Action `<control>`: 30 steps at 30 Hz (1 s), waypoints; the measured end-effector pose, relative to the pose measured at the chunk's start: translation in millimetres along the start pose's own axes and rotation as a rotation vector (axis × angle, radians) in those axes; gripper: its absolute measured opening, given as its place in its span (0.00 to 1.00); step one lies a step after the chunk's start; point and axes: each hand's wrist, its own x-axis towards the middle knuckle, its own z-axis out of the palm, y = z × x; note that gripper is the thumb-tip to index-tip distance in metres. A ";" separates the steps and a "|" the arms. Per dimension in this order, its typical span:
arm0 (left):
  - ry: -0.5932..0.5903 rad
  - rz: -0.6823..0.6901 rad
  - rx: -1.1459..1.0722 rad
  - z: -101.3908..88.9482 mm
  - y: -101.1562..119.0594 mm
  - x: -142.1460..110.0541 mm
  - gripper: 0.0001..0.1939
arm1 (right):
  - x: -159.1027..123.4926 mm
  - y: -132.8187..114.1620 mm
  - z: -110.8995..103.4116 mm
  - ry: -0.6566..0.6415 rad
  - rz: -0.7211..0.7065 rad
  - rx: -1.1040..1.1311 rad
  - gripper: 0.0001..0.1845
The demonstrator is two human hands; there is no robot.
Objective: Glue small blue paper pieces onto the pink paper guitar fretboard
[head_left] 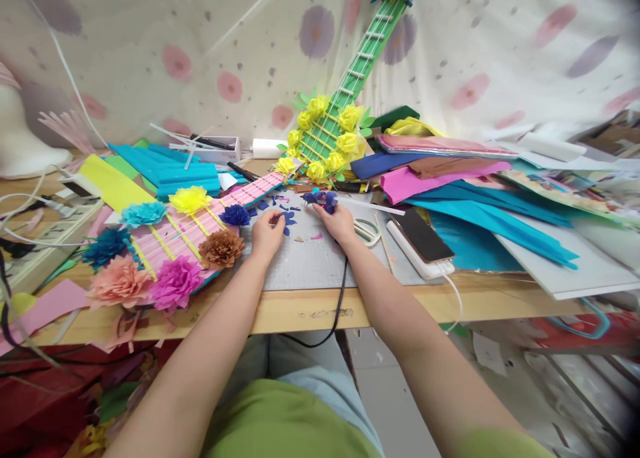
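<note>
My left hand (267, 233) pinches a dark blue paper flower piece (289, 222) above the grey cutting mat (300, 269). In my right hand (339, 223) is a dark purple-blue glue gun (323, 201), its nozzle pointing left toward the paper piece. A black cord (344, 279) runs from below this hand over the table edge. Left of my left hand lies a pink paper guitar (173, 235) with several crepe flowers around its body, among them a dark blue flower (235, 215) and a brown flower (222, 248). Small blue scraps (273, 203) lie on the mat just beyond my hands.
A green paper guitar (320, 138) with yellow flowers leans against the curtain at the back. To the right are a phone (425, 235) on a white power bank (417, 257) and stacked blue crepe paper (495, 225). A power strip (55, 245) stands far left.
</note>
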 end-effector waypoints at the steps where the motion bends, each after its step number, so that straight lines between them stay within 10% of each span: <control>1: 0.001 0.008 0.004 -0.1 1.0 -0.7 0.07 | 1.1 -0.5 1.4 0.009 0.009 -0.025 0.28; 11: -0.065 0.161 0.253 -4.8 12.4 -8.3 0.05 | -11.0 -2.2 -22.8 0.186 -0.137 -0.251 0.22; 21: -0.211 0.412 0.691 -3.8 21.6 -14.8 0.07 | -37.4 -36.8 -3.0 -0.121 -0.753 -0.292 0.09; 30: -0.219 0.407 0.607 -7.2 22.3 -15.7 0.07 | -36.4 -34.7 9.2 -0.121 -0.722 -0.271 0.07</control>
